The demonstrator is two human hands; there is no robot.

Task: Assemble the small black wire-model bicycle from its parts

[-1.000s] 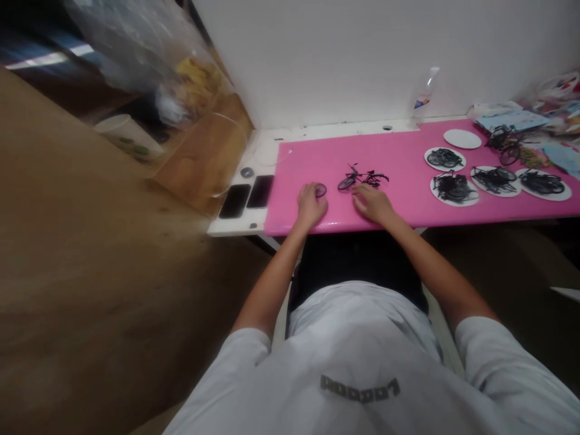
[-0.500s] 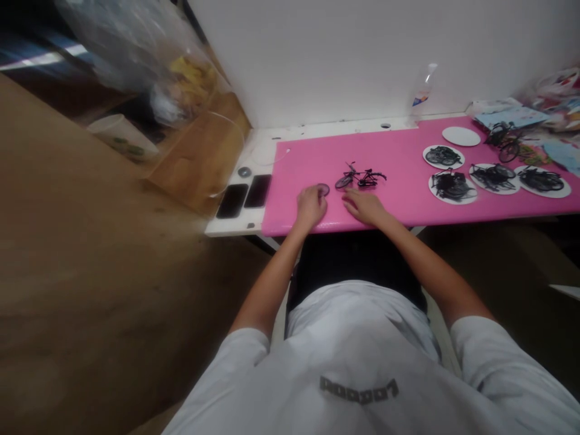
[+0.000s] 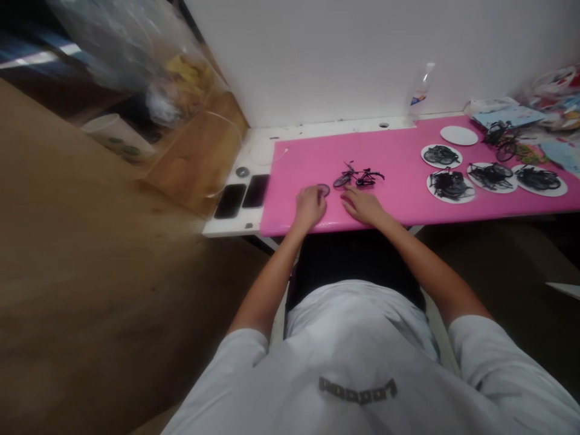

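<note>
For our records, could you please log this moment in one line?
left hand: at small wheel | right hand: beside model bicycle | white plates: five at right, four holding black parts

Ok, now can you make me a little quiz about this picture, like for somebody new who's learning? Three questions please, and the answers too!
1. Pick one. What is at the fingers of the left hand?
A) a bottle
B) a small wheel
C) a phone

2. Count. How many white plates can you see on the pink sheet?

3. Fill the gap. The little black bicycle is nearer the ____ hand.

Key:
1. B
2. Five
3. Right: the right hand is just in front of it.
</note>
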